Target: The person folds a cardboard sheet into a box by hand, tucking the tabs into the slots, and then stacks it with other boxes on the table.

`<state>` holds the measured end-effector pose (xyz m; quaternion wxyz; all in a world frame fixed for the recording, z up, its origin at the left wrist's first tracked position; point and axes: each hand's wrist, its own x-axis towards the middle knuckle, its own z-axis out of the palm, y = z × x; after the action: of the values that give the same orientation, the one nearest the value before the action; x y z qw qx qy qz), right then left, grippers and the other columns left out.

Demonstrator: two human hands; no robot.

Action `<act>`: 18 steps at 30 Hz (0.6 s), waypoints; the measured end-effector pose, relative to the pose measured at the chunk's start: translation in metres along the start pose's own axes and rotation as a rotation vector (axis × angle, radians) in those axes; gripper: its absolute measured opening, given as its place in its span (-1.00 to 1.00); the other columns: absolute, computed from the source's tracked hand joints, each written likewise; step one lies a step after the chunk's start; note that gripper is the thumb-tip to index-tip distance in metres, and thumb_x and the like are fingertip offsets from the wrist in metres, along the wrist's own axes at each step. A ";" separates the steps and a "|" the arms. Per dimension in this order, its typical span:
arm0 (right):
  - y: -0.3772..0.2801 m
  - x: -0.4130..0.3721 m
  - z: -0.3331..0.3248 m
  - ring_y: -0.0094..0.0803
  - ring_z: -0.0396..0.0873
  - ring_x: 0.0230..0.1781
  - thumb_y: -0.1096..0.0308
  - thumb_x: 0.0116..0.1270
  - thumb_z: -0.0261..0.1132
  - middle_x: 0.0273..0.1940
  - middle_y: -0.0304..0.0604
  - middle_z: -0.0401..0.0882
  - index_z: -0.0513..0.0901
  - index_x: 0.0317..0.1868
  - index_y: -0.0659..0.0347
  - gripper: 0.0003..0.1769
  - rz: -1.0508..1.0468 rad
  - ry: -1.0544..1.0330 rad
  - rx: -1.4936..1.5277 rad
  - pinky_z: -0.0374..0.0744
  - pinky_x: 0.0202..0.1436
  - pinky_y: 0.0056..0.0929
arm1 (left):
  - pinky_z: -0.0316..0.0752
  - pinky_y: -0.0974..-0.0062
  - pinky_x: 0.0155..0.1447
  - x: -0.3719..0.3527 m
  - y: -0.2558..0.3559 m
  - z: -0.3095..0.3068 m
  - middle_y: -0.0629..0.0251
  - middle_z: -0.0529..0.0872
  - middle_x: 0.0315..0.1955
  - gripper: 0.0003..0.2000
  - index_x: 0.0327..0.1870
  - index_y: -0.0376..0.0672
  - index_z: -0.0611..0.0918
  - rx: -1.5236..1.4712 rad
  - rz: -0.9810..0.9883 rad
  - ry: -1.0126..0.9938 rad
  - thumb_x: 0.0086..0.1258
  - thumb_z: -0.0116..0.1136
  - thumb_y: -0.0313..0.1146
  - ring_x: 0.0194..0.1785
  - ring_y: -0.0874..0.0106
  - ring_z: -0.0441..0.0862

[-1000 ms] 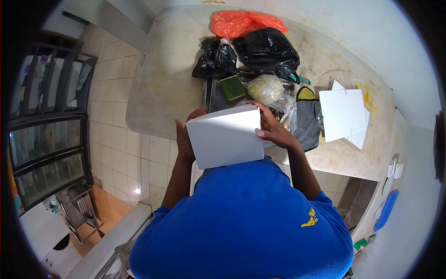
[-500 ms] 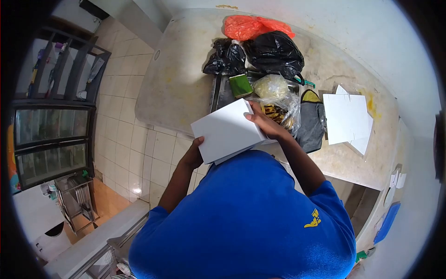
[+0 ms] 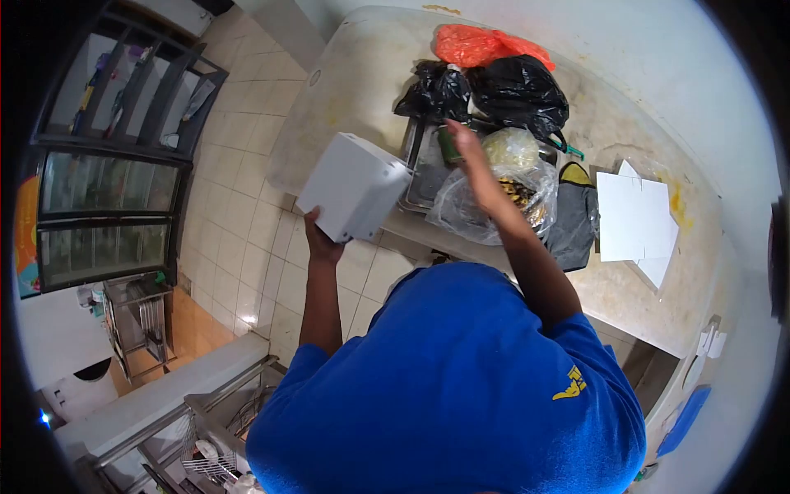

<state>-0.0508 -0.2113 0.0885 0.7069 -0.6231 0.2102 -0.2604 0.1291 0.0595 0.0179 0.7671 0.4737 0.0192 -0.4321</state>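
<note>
A closed white cardboard box (image 3: 350,185) is tilted in the air off the near edge of the table. My left hand (image 3: 323,240) grips its lower corner, thumb on the near side. My right hand (image 3: 467,148) is apart from the box, slightly blurred, with its fingers stretched out over a green leaf-like piece (image 3: 449,145). That piece lies partly hidden on a metal tray (image 3: 418,185). Beside my right forearm, a clear plastic bag (image 3: 461,210) holds dark and yellowish food, and another clear bag (image 3: 512,150) with pale contents sits behind it.
Black plastic bags (image 3: 522,95) and a red plastic bag (image 3: 485,45) lie at the back of the table (image 3: 346,74). On the right are a grey-and-yellow cloth pouch (image 3: 572,218) and flat white card sheets (image 3: 634,214). A dark-framed glass cabinet (image 3: 107,214) stands far left.
My right hand has let go of the white box and moved forward over the tray. The box, now in my left hand alone, has turned and shifted left. The camera view has shifted a little.
</note>
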 end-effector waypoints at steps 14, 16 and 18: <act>0.031 -0.229 -0.081 -0.33 0.35 0.20 -0.16 0.41 -0.05 0.24 -0.19 0.38 0.27 0.31 0.13 -0.35 0.430 0.278 0.629 0.24 0.30 -0.14 | 0.13 -0.26 0.18 0.196 0.062 -0.025 0.17 0.23 0.33 -0.11 0.37 0.11 0.23 0.041 0.040 0.270 -0.04 0.09 0.32 0.27 0.01 0.22; 0.024 -0.237 -0.074 -0.40 0.36 0.15 -0.17 0.39 0.01 0.21 -0.22 0.39 0.28 0.30 0.14 -0.33 0.410 0.358 0.629 0.29 0.24 -0.28 | 0.13 -0.26 0.20 0.218 0.063 -0.019 0.14 0.23 0.33 -0.11 0.38 0.03 0.23 0.106 0.063 0.309 0.00 0.06 0.32 0.28 0.00 0.21; 0.020 -0.243 -0.073 -0.43 0.37 0.08 -0.17 0.36 0.06 0.16 -0.26 0.41 0.32 0.28 0.13 -0.34 0.383 0.408 0.623 0.31 0.17 -0.35 | 0.13 -0.25 0.22 0.229 0.054 -0.016 0.10 0.23 0.33 -0.11 0.38 -0.03 0.22 0.136 0.111 0.368 0.03 0.05 0.31 0.31 0.00 0.20</act>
<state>-0.2828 -0.1122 0.0518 0.8411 -0.2647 0.3693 -0.2935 0.3151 -0.0667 -0.0524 0.7395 0.5958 0.1039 -0.2956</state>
